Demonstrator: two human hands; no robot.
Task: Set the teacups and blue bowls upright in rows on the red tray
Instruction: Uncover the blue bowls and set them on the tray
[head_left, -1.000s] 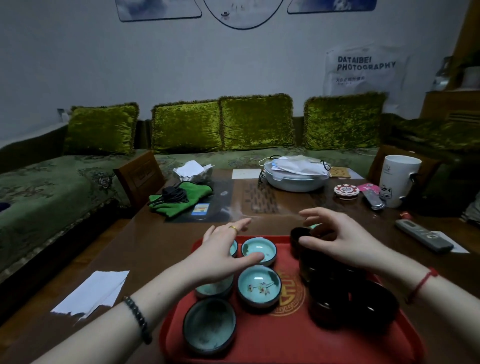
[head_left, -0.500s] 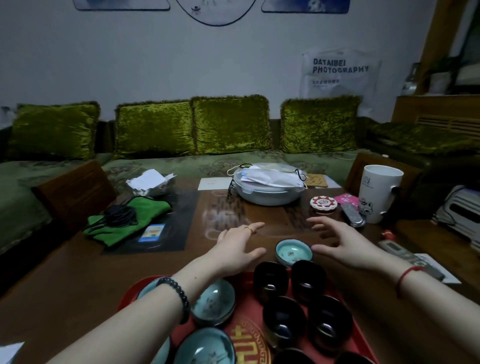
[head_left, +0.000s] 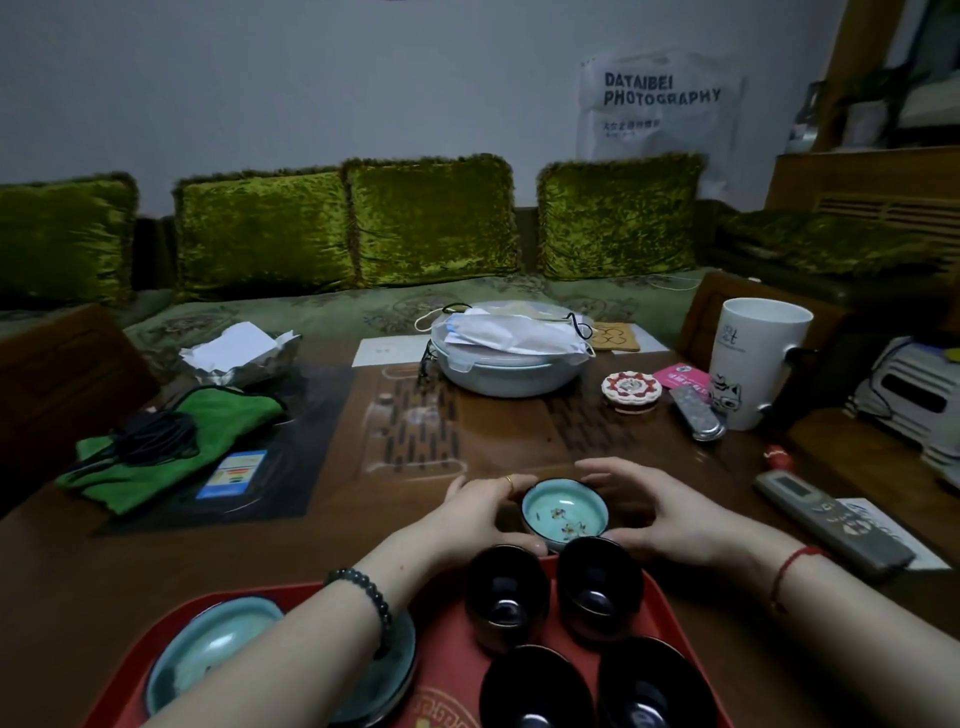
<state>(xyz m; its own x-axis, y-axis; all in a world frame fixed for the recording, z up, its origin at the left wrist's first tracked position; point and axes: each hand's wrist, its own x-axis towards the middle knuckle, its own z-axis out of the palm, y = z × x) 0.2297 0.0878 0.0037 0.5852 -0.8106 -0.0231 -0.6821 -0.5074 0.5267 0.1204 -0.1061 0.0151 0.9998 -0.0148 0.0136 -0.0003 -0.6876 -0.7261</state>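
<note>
A green cloth (head_left: 171, 447) with a black cord (head_left: 156, 439) bundled on it lies at the far left of the worktop (head_left: 322, 519), and a crumpled foil wrapper (head_left: 239, 358) sits behind it. Near the bottom left, the red tray (head_left: 447, 654) holds a blue bowl (head_left: 208, 649) upright, partly hidden under the left forearm, which wears a dark bead bracelet (head_left: 363, 597).

The left hand (head_left: 478, 514) reaches past the tray's far edge, a ring on one finger, its fingers (head_left: 519, 545) curled against the left side of a small blue cup (head_left: 564, 514). That cup stands upright on the worktop just beyond the tray's far rim, flower pattern showing inside. The right hand (head_left: 670, 519) cups it from the other side, fingers spread and bent around it; whether they press the cup I cannot tell.

On the tray, four dark teacups (head_left: 506, 597) stand upright in two rows of two, just in front of the blue cup.

Further back sits a lidded container (head_left: 509, 358) with white masks piled on top. To the right are a round coaster (head_left: 631, 389), a white mug (head_left: 753, 358), and a remote (head_left: 831, 514) beside the right wrist, which wears a red string (head_left: 789, 566).
</note>
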